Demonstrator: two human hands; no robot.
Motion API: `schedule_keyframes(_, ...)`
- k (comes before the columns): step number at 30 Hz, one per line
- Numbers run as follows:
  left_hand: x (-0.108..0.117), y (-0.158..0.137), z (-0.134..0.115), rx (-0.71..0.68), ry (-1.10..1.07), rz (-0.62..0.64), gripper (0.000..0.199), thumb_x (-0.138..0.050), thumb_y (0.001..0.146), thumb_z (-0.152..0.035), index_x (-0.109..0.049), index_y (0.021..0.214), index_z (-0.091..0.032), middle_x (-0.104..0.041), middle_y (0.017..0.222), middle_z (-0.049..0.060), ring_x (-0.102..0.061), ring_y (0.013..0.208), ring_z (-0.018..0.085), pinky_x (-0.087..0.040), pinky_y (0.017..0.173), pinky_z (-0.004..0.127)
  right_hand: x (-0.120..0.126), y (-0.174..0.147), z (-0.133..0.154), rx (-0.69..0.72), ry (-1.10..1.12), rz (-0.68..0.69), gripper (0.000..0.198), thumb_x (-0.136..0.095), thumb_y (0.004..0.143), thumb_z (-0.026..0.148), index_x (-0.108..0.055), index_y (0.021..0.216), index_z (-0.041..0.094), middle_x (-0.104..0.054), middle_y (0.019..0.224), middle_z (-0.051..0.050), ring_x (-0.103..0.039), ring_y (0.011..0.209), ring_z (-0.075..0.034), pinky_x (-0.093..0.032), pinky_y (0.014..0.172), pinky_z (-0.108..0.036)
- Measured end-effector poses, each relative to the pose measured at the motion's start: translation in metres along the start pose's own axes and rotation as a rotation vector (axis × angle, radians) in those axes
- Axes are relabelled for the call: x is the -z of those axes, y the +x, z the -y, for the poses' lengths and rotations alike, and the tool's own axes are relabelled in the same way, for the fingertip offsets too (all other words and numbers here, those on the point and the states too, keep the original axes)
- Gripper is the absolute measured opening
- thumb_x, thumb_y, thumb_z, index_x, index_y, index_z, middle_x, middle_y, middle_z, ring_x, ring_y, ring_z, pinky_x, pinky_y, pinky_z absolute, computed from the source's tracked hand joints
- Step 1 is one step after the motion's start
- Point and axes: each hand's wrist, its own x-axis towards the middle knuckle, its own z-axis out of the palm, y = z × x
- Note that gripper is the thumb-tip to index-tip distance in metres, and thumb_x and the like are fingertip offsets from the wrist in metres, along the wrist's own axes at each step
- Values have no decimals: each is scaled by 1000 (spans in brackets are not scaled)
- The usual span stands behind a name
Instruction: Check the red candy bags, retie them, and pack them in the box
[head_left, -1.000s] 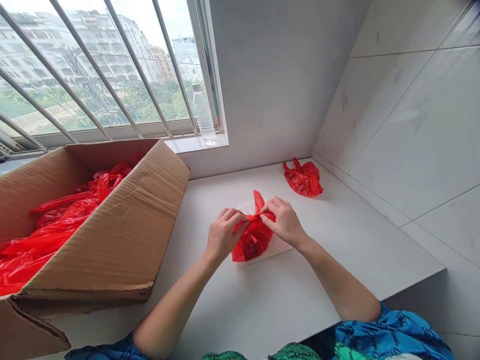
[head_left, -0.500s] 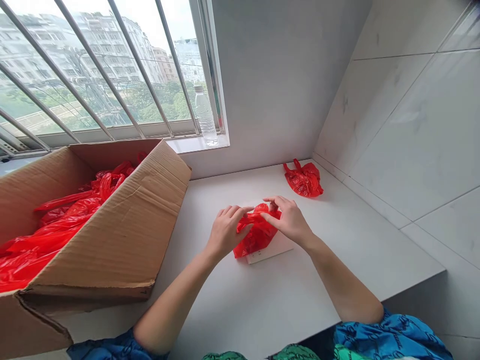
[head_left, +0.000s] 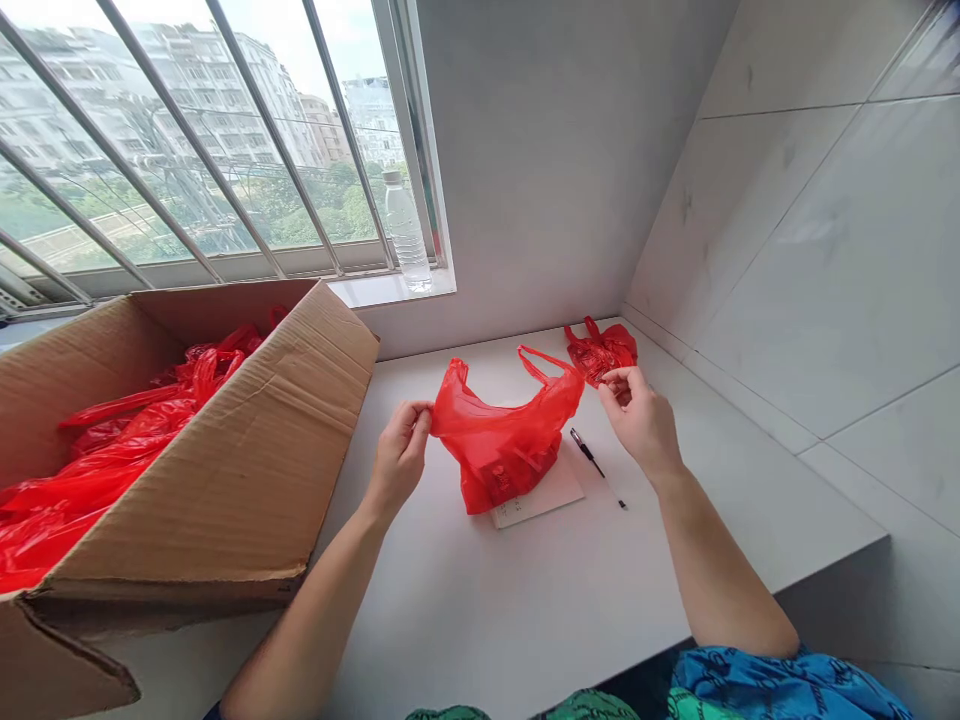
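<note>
A red plastic bag (head_left: 506, 435) with two loop handles stands spread out on the table, its lower part bunched. My left hand (head_left: 397, 455) pinches its left edge between thumb and fingers. Just right of the bag, my right hand (head_left: 645, 425) is raised with fingers loosely bent and the thumb a little apart; nothing shows in it. White paper (head_left: 551, 495) with some print lies partly under the bag. To the paper's right is a black-and-clear pen (head_left: 598, 468). Behind my right fingertips sits a second, crumpled red bag (head_left: 600, 345).
On the left stands an open cardboard box (head_left: 225, 450) holding many red plastic bags (head_left: 142, 430). A clear water bottle (head_left: 406, 235) is on the sill by the barred window. Tiled wall (head_left: 825, 300) bounds the white table (head_left: 450, 620) at right.
My hands have moved apart, left hand leftward and right hand rightward. The crumpled bag between them is now spread wide with its handles up, and the pen has come into view.
</note>
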Motion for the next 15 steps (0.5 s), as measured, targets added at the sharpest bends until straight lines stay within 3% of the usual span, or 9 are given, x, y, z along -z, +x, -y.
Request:
schedule_keyframes(3,-6,-5,-12,9,-136,50,18,-43,93,-32,-54,86,-20,-58,91,5,-55,84,17,-49,75,29,0,-9,33,214,66,-24,24,-49,95,36,-58,114,23,-68,102,-9,-64,93,-24,-51,78,-38)
schedule_keyframes(6,-11,-11,-22,-17,-184,131,14,-42,88,-29,-51,81,-20,-61,104,8,-57,93,21,-50,77,32,-10,-17,64,492,139,224,24,-42,99,33,-63,109,25,-67,106,-9,-62,102,-25,-49,89,-40)
schedule_keyframes(8,-12,-15,-24,-8,-227,195,14,-40,86,-27,-49,78,-20,-63,97,8,-58,90,22,-50,76,34,-19,-20,73,609,120,441,30,-37,100,31,-65,92,24,-68,90,-6,-62,88,-22,-49,82,-37)
schedule_keyframes(10,-11,-19,-24,16,-265,251,13,-39,84,-26,-45,74,-21,-61,84,6,-58,84,21,-50,74,34,-27,-21,70,636,48,596,40,-34,102,30,-61,73,23,-61,68,-1,-56,67,-18,-47,73,-33)
schedule_keyframes(12,-8,-23,-22,37,-284,293,14,-38,82,-25,-43,70,-21,-58,73,5,-59,79,21,-50,73,34,-30,-21,61,622,-31,658,41,-39,101,31,-56,64,23,-55,59,2,-49,56,-14,-45,72,-33)
schedule_keyframes(15,-3,-27,-20,36,-226,375,17,-36,81,-24,-43,66,-21,-54,61,3,-58,72,20,-50,73,34,-27,-20,45,625,-116,651,34,-59,93,35,-58,61,22,-60,64,2,-55,62,-15,-46,85,-39)
